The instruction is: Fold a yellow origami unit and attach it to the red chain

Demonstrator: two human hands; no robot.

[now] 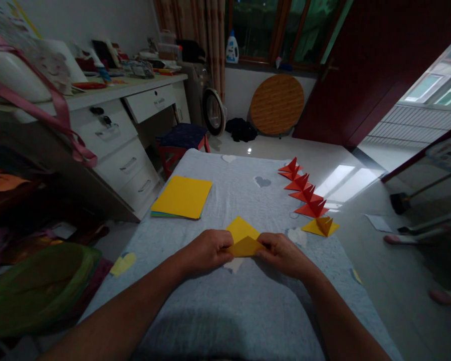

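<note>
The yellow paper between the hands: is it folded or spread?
Folded: the held yellow paper shows straight slanting edges meeting over its darker lower part.

No readable text or numbers.

L arm & R arm are both bare. L arm comes up from the bottom L corner & leans to the R. R arm comes up from the bottom R & leans to the L. L hand & R hand meet near the mid., w/ a small gap b/w them, not touching. They're abt. the same height. Fingers on both are curled in, w/ tips pinched tight & pointing at each other. Backs of both hands show. L wrist looks pretty straight.
</note>
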